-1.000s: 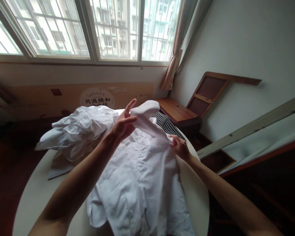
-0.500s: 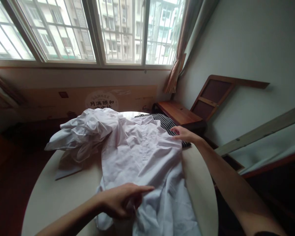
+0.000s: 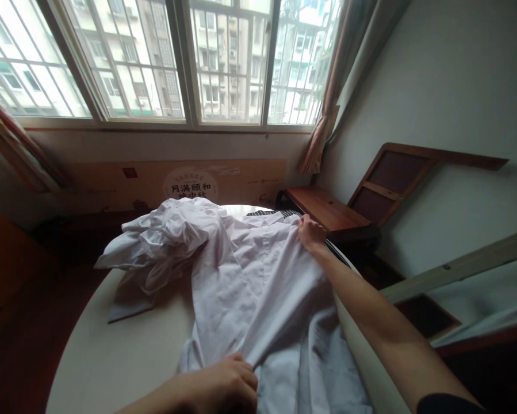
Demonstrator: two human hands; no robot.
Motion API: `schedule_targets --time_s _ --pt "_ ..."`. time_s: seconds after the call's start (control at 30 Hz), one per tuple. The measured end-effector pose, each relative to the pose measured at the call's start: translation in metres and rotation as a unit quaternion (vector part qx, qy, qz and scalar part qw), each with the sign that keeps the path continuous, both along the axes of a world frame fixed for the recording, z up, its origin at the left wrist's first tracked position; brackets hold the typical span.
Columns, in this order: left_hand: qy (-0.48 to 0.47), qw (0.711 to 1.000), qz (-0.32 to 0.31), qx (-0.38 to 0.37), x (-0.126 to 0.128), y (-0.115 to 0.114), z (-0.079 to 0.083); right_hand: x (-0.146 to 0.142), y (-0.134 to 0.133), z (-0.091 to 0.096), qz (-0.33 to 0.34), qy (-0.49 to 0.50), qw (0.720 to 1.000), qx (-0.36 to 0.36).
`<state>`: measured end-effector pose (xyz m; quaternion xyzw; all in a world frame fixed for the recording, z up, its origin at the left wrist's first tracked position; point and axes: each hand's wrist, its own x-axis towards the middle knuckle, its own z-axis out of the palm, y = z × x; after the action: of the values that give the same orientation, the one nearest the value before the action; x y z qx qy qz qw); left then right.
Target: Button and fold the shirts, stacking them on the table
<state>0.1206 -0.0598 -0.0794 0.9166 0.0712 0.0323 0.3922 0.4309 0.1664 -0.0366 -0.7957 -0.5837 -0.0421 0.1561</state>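
A white button shirt (image 3: 258,287) lies spread along a round pale table (image 3: 124,356). My left hand (image 3: 223,385) is at the near edge, fingers closed in a pinch on the shirt's lower fabric, which rises in a taut fold from it. My right hand (image 3: 310,233) is stretched to the far right of the shirt, closed on the cloth at the shoulder. A striped dark garment (image 3: 279,214) peeks out under the shirt's far end.
A heap of crumpled white clothing (image 3: 163,241) sits on the table's far left. Beyond it a cardboard panel with printed characters (image 3: 189,184) leans under the window. A wooden bench (image 3: 327,210) and a leaning wooden frame (image 3: 396,178) stand at the right wall.
My left hand dropped from the raised sleeve to the shirt's lower part and closed on it. My right hand shifted along the far edge and now grips the cloth, pulling the shirt taut.
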Motion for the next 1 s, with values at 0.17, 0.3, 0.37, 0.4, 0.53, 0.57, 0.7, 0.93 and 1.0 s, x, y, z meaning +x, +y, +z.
schedule_targets --time_s 0.17,0.3,0.37,0.4,0.53,0.57,0.7,0.93,1.0 --pt "-0.007 0.997 0.054 0.055 -0.009 -0.009 0.020 -0.007 -0.022 -0.022 0.046 -0.065 0.996 0.028" --pt "0.030 0.963 0.192 0.184 -0.018 -0.019 0.019 -0.036 -0.075 -0.037 0.182 -0.114 0.973 0.085" --pt "0.058 0.954 0.181 0.230 -0.019 -0.024 0.012 -0.052 -0.105 -0.049 0.280 -0.123 0.952 0.035" --pt "0.067 0.953 0.171 0.241 -0.019 -0.027 0.008 -0.057 -0.118 -0.055 0.303 -0.121 0.945 0.007" --pt "0.086 0.952 0.155 0.249 -0.011 -0.043 -0.003 -0.059 -0.144 -0.068 0.319 -0.103 0.941 -0.051" --pt "0.089 0.952 0.152 0.250 -0.007 -0.048 -0.005 -0.058 -0.146 -0.067 0.319 -0.099 0.941 -0.056" --pt "0.088 0.949 0.162 0.255 0.006 -0.057 -0.003 -0.073 -0.149 -0.049 0.333 -0.084 0.939 -0.021" --pt "0.009 0.884 0.345 0.315 -0.016 0.076 0.032 -0.143 -0.161 -0.053 0.478 -0.015 0.877 -0.040" --pt "0.081 0.858 0.370 0.346 -0.029 0.117 0.022 -0.146 -0.166 -0.058 0.487 -0.004 0.871 -0.071"
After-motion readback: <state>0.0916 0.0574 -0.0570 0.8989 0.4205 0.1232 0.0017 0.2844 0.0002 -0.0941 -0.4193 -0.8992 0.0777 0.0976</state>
